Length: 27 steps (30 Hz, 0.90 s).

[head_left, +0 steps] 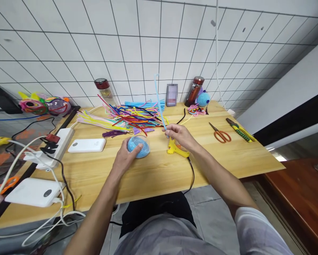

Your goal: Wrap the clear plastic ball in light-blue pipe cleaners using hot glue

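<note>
My left hand [129, 153] is wrapped round a clear ball partly covered in light blue pipe cleaner [141, 146], held at the front middle of the table. In my right hand [178, 134], thumb and fingers pinch a single light blue pipe cleaner [159, 97], which stands upright with its tip bent over. Just under that hand lies a yellow hot glue gun [178, 150], partly hidden by it, its black cord running off the front edge. Behind both hands spreads a heap of coloured pipe cleaners [137, 115].
Orange-handled scissors [220, 134] and green-yellow pliers [241, 131] lie at the right. White power banks [87, 145] and a power strip [55, 145] with tangled cables occupy the left. Along the wall stand a glass jar [105, 90], a phone [172, 95] and a dark red flask [194, 91].
</note>
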Tool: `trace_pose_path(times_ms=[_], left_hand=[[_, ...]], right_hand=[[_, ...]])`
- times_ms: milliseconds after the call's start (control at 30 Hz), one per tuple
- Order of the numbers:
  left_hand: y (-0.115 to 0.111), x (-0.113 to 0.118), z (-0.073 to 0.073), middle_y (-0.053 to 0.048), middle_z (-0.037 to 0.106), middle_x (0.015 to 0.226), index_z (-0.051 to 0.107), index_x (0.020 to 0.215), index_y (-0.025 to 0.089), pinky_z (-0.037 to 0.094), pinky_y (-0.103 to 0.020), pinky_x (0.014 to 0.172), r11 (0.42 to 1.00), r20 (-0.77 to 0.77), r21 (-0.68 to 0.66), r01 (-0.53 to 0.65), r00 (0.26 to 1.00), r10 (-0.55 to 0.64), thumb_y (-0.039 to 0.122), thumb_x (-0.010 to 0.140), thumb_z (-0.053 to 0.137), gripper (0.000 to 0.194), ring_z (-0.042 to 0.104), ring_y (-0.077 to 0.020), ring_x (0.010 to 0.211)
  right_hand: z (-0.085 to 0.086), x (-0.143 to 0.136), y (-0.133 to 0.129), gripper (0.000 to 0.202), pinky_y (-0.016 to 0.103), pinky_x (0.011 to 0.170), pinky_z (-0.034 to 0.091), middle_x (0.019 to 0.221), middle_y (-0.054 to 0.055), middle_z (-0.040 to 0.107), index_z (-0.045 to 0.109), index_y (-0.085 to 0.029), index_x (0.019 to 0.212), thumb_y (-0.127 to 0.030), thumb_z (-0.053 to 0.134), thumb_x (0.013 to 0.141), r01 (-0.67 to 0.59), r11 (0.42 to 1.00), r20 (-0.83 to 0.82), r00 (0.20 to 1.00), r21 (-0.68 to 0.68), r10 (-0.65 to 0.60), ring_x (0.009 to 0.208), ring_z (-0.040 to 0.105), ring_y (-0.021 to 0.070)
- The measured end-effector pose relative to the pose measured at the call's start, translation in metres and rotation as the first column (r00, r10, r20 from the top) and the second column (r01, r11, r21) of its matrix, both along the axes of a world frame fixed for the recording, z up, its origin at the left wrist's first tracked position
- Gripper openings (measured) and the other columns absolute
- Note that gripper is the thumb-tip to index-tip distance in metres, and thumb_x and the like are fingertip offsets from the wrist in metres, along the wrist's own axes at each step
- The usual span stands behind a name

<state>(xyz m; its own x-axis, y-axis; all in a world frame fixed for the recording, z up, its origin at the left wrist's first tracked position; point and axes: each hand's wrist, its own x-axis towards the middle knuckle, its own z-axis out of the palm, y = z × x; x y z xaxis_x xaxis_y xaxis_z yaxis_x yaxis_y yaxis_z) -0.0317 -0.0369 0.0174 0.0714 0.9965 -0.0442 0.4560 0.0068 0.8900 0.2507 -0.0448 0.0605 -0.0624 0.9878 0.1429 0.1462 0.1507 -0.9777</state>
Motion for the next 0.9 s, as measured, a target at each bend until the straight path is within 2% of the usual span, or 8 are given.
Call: trace_pose_path(times_ms=[133, 300, 467, 633, 900], left_hand=[[-0.004, 0.02, 0.007, -0.016, 0.068, 0.138, 0.051, 0.14, 0.02, 0.054, -0.054, 0.113, 1.0, -0.071, 0.005, 0.011, 0.997, -0.011, 0.066, 0.069, 0.083, 0.09, 0.07, -0.0371, 0.124], [-0.006, 0.037, 0.004, -0.017, 0.063, 0.145, 0.048, 0.144, 0.022, 0.055, -0.053, 0.113, 0.998, -0.106, 0.044, 0.042, 0.994, -0.038, 0.059, 0.065, 0.089, 0.096, 0.067, -0.0389, 0.132], [-0.005, 0.036, -0.002, -0.018, 0.058, 0.154, 0.049, 0.149, 0.021, 0.044, -0.054, 0.128, 0.972, -0.124, 0.157, 0.174, 0.98, -0.155, 0.057, 0.072, 0.084, 0.092, 0.056, -0.0402, 0.149], [-0.006, 0.029, -0.006, -0.017, 0.057, 0.155, 0.05, 0.15, 0.023, 0.044, -0.055, 0.13, 0.928, -0.166, 0.228, 0.296, 0.951, -0.262, 0.057, 0.079, 0.079, 0.084, 0.054, -0.0387, 0.151], [-0.01, 0.028, -0.014, -0.017, 0.054, 0.159, 0.048, 0.152, 0.024, 0.039, -0.058, 0.133, 0.897, -0.144, 0.301, 0.324, 0.945, -0.293, 0.051, 0.085, 0.075, 0.077, 0.05, -0.0377, 0.154]], right_hand=[[-0.009, -0.002, 0.008, 0.026, 0.027, 0.067, 0.046, 0.083, 0.0, 0.074, 0.076, -0.022, 0.098, -0.04, 0.076, 0.079, -0.031, 0.999, -0.064, 0.997, -0.007, 0.031, 0.075, 0.065, 0.0153], [-0.02, -0.003, 0.008, 0.026, 0.027, 0.069, 0.047, 0.085, 0.001, 0.079, 0.074, -0.022, 0.098, -0.042, 0.078, 0.081, -0.053, 0.998, -0.102, 0.994, -0.04, 0.049, 0.078, 0.069, 0.0161], [-0.025, -0.001, 0.007, 0.029, 0.028, 0.068, 0.049, 0.083, 0.001, 0.079, 0.074, -0.023, 0.096, -0.045, 0.082, 0.079, -0.032, 0.998, -0.13, 0.991, -0.044, 0.026, 0.076, 0.069, 0.0166], [-0.027, 0.001, 0.006, 0.029, 0.028, 0.068, 0.048, 0.084, 0.002, 0.077, 0.075, -0.022, 0.092, -0.046, 0.084, 0.078, -0.025, 0.999, -0.138, 0.99, -0.048, 0.018, 0.076, 0.067, 0.0164], [-0.017, -0.002, -0.001, 0.027, 0.03, 0.07, 0.047, 0.078, -0.001, 0.069, 0.074, -0.023, 0.087, -0.046, 0.084, 0.077, -0.023, 0.999, -0.115, 0.993, -0.026, 0.02, 0.072, 0.06, 0.0162]])
